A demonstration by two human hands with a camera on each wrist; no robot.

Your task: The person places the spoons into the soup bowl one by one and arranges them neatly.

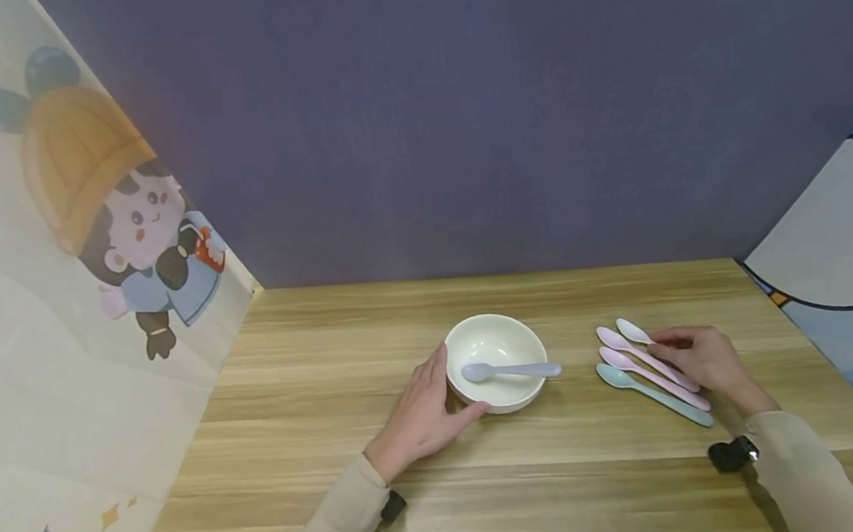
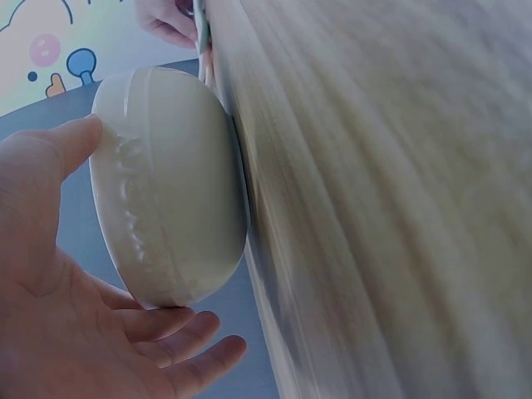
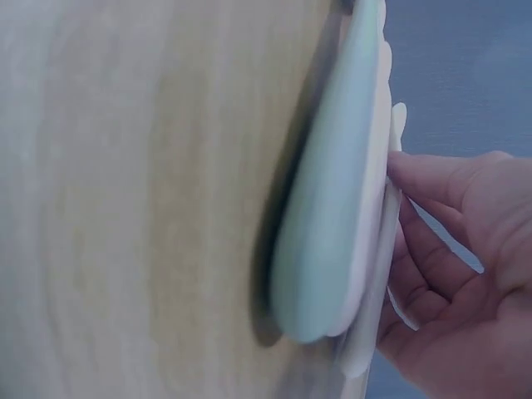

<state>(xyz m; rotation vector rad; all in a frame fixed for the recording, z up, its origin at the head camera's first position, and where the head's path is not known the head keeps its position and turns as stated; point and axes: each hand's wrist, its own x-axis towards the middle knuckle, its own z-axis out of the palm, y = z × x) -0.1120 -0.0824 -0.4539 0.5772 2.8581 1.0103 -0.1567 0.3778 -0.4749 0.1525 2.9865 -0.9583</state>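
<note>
A cream bowl (image 1: 503, 339) stands on the wooden table, and a pale lavender spoon (image 1: 517, 371) lies in it, the handle leaning over the right rim. My left hand (image 1: 426, 408) holds the bowl from its left side; in the left wrist view the thumb touches the rim and the fingers lie against the far side. To the right, my right hand (image 1: 704, 357) pinches a white spoon (image 1: 633, 331) between thumb and fingers, its handle mostly hidden. Beside that are two pink spoons (image 1: 653, 377) and a mint-green spoon (image 1: 658, 396), lying side by side on the table.
The wooden table (image 1: 298, 443) meets a dark blue-grey panel (image 1: 461, 130) at the back. A wall with a cartoon figure (image 1: 137, 214) stands at the left, another printed wall (image 1: 838, 242) at the right. A small black device is on each wrist.
</note>
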